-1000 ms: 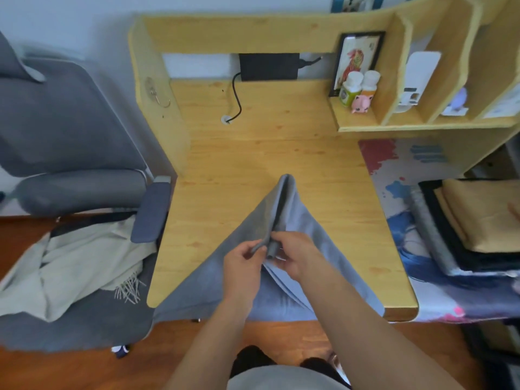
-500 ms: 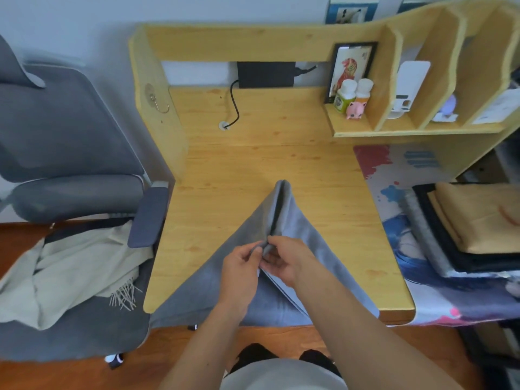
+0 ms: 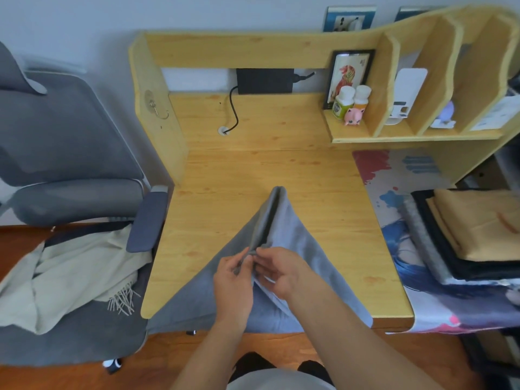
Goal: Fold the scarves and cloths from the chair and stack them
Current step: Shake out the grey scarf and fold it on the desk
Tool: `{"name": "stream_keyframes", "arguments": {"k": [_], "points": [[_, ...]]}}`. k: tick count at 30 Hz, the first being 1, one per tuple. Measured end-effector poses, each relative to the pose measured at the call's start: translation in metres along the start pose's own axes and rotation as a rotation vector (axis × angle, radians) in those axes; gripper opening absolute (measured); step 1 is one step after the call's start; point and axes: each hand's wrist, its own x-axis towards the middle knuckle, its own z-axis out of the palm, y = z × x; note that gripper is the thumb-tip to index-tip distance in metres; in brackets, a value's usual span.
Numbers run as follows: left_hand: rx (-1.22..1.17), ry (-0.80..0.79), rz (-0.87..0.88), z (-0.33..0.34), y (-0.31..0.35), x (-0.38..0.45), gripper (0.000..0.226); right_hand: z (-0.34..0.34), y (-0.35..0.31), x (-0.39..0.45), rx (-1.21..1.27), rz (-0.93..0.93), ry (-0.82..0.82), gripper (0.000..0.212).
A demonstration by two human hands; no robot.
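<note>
A grey cloth point(image 3: 292, 237) lies on the wooden desk point(image 3: 253, 170) in a tent shape, its point toward the back and its lower part hanging over the front edge. My left hand point(image 3: 233, 280) and my right hand point(image 3: 278, 267) meet at the cloth's middle ridge, and both pinch its edges there. A beige fringed scarf point(image 3: 70, 277) is heaped on the seat of the grey office chair point(image 3: 56, 153) at the left. A stack of folded cloths point(image 3: 472, 229), tan on top of black and grey, sits at the right.
The stack rests on a printed mat point(image 3: 399, 175) covering the desk's right side. A shelf unit at the back right holds two bottles point(image 3: 351, 99), a pink figure and a framed picture point(image 3: 349, 71). A black cable point(image 3: 235, 111) runs to the desk's back. The chair's armrest point(image 3: 146, 220) touches the desk's left edge.
My hands stay together at the cloth's ridge with small finger movements. The camera has tilted up slightly, so the desk sits lower in view.
</note>
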Motion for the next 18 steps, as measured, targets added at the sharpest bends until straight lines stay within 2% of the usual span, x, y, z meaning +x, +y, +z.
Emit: {"name": "stream_keyframes", "arguments": {"k": [3,5,6,8,9,10,11,12,14,16,18], "points": [[0.059,0.060,0.066,0.005,0.005,-0.003,0.020,-0.015,-0.005,0.002,-0.076,0.065,-0.155,0.010],[0.123,0.079,0.112,0.008,0.008,-0.006,0.021,-0.031,-0.023,0.010,-0.297,-0.060,-0.140,0.015],[0.148,0.088,0.124,0.008,0.009,-0.008,0.021,-0.039,-0.037,0.016,-0.497,-0.220,-0.051,0.024],[0.195,0.110,0.157,0.009,0.011,-0.011,0.022,-0.052,-0.075,0.039,-1.033,-0.677,0.175,0.047],[0.235,0.124,0.189,0.010,0.010,-0.011,0.022,-0.052,-0.096,0.050,-1.300,-0.878,0.149,0.057],[0.286,0.131,0.235,0.010,0.010,-0.012,0.022,-0.048,-0.113,0.060,-1.537,-1.024,0.054,0.065],[0.359,0.131,0.285,0.010,0.010,-0.012,0.023,-0.044,-0.127,0.071,-1.738,-1.105,-0.063,0.068],[0.450,0.129,0.344,0.011,0.009,-0.009,0.024,-0.038,-0.138,0.083,-1.928,-1.127,-0.150,0.066],[0.630,0.062,0.502,0.007,0.009,-0.003,0.036,-0.026,-0.150,0.097,-2.276,-1.101,-0.203,0.054],[0.776,-0.059,0.691,0.000,0.011,0.004,0.060,-0.018,-0.160,0.103,-2.541,-1.005,-0.184,0.046],[0.878,-0.080,0.795,-0.004,0.018,0.005,0.071,-0.018,-0.170,0.108,-2.706,-0.925,-0.148,0.039]]}}
